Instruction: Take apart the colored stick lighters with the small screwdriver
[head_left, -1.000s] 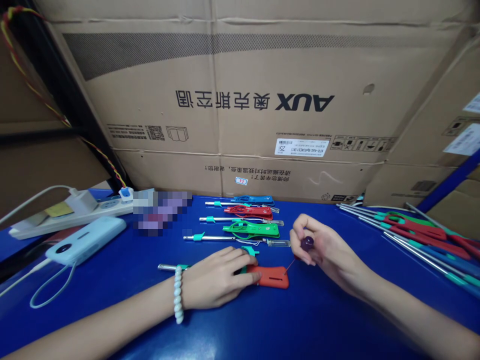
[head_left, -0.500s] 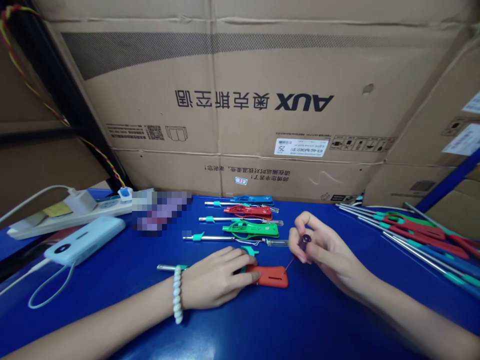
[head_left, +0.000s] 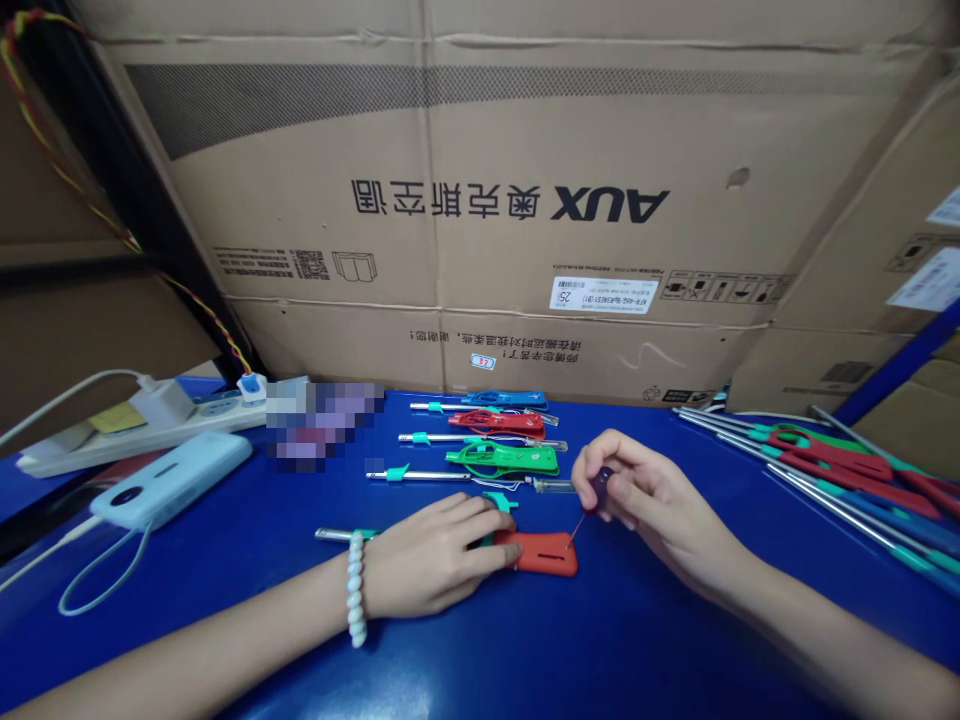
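My left hand (head_left: 433,556) lies flat on the blue table, pressing down a red-handled tool (head_left: 541,552) whose metal rod (head_left: 335,535) sticks out to the left past my wrist. My right hand (head_left: 645,500) pinches a small dark purple bead-like knob (head_left: 601,483) between thumb and fingers just above the table. A thin red thread (head_left: 576,528) runs from the knob down to the red handle. A white bead bracelet (head_left: 357,602) sits on my left wrist.
Behind my hands lie a green tool (head_left: 502,460), a red tool (head_left: 498,422) and a blue tool (head_left: 504,400) in a row. Several more long-rod tools (head_left: 840,470) are piled at the right. A power bank (head_left: 169,481) and a power strip (head_left: 142,420) sit at left. Cardboard boxes (head_left: 480,200) wall the back.
My right hand has shifted slightly left and down with the purple knob, turning it in the fingers. My left hand has stayed put on the red tool.
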